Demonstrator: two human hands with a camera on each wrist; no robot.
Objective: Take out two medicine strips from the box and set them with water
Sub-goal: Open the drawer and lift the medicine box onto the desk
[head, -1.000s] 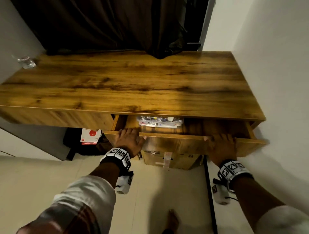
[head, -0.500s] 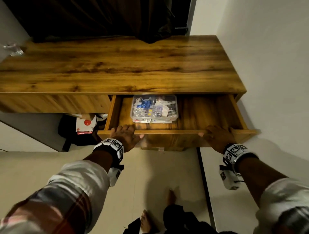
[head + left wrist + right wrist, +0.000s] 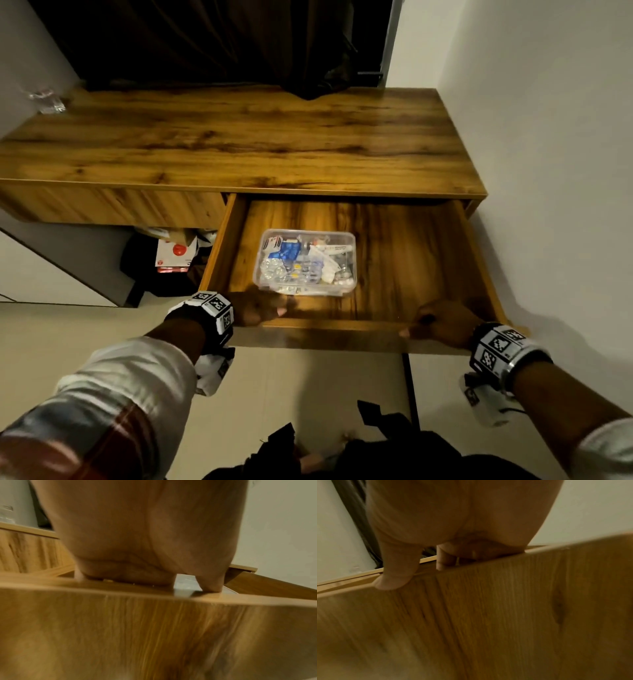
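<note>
From the head camera we see the wooden desk drawer [image 3: 404, 329] pulled out, our left hand [image 3: 258, 308] and right hand [image 3: 442, 327] both hooked over its front edge. The clear plastic lidded box [image 3: 305, 262], medicine strips packed inside, lies on the drawer floor just beyond our left hand. A clear drinking glass [image 3: 48, 101] stands at the desktop's far left corner.

Left wrist: fingers curl over the edge, thumb down beside them.

Right wrist: fingers [image 3: 447, 558] curl over the panel, thumb pressing its face.
</note>
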